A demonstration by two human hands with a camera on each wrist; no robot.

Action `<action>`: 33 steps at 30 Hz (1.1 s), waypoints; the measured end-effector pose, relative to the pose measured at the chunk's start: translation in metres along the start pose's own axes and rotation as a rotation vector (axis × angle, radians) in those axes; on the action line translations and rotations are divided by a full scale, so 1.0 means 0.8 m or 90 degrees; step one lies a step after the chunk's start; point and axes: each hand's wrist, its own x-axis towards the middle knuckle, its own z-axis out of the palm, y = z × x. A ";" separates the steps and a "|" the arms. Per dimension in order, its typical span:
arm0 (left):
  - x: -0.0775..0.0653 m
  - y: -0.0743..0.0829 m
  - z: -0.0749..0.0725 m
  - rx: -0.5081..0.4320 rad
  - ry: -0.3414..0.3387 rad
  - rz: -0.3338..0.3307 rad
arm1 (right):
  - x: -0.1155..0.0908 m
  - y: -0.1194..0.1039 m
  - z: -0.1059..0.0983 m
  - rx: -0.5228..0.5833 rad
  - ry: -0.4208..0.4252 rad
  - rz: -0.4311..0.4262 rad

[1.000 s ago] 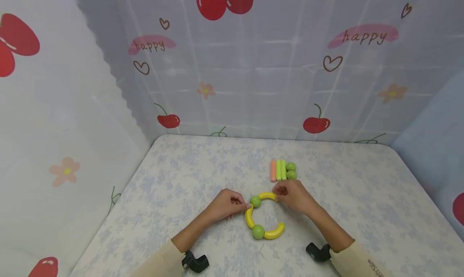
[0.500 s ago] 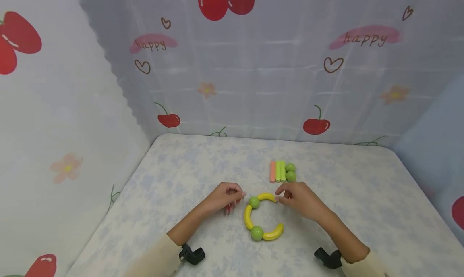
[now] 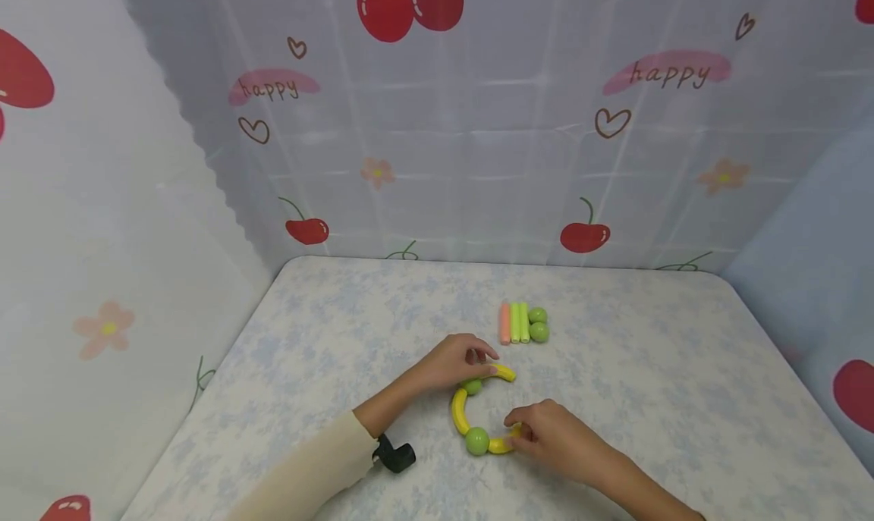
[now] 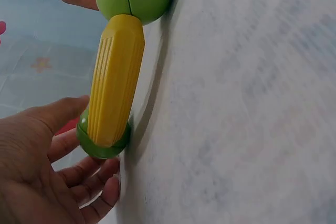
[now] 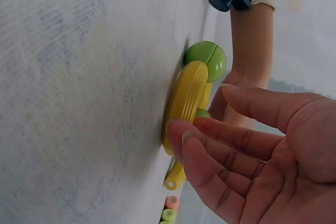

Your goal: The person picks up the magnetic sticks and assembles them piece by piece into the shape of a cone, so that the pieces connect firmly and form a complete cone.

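Several yellow curved toy rods and green balls form a C-shaped chain on the table, its gap facing right. In the head view my left hand reaches over the upper green ball, its thumb at the upper yellow rod. The left wrist view shows its fingers spread around that ball, partly hidden behind the left yellow rod. My right hand is at the lower yellow rod, beside the lower green ball. In the right wrist view its fingertips touch this rod, with the thumb apart from it.
Behind the chain lie a pink stick, two lime sticks and two more green balls. The pale patterned table meets a cherry-print curtain at the back. A black wrist mount is on the left sleeve.
My right hand has gone from the upper yellow rod to the lower one. My left hand has moved right from beside the chain to over the upper green ball. The chain keeps its shape.
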 end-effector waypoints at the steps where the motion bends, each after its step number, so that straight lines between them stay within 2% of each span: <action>1: 0.003 0.000 0.001 0.001 -0.007 -0.001 | 0.000 0.000 0.001 0.003 0.000 -0.001; 4: 0.005 0.001 -0.002 0.006 -0.018 -0.018 | 0.000 0.000 0.001 0.003 0.007 -0.004; 7: 0.000 0.003 -0.008 0.007 -0.017 -0.047 | 0.001 0.002 0.000 -0.007 0.024 -0.003; 12: -0.013 0.002 -0.019 0.010 -0.024 -0.097 | 0.003 0.011 -0.003 -0.035 0.064 0.003; 15: -0.021 0.004 -0.022 0.009 -0.026 -0.116 | 0.006 0.016 -0.007 -0.035 0.068 0.016; 21: -0.039 0.009 -0.024 -0.023 -0.029 -0.147 | 0.015 0.020 -0.011 -0.027 0.057 0.045; 26: -0.058 0.009 -0.023 -0.057 -0.023 -0.189 | 0.024 0.017 -0.008 -0.032 0.083 0.077; 30: -0.065 0.010 -0.022 -0.066 -0.004 -0.189 | 0.030 0.015 -0.005 -0.023 0.109 0.116; 33: -0.066 0.009 -0.020 -0.063 0.010 -0.175 | 0.036 0.018 -0.004 -0.019 0.121 0.113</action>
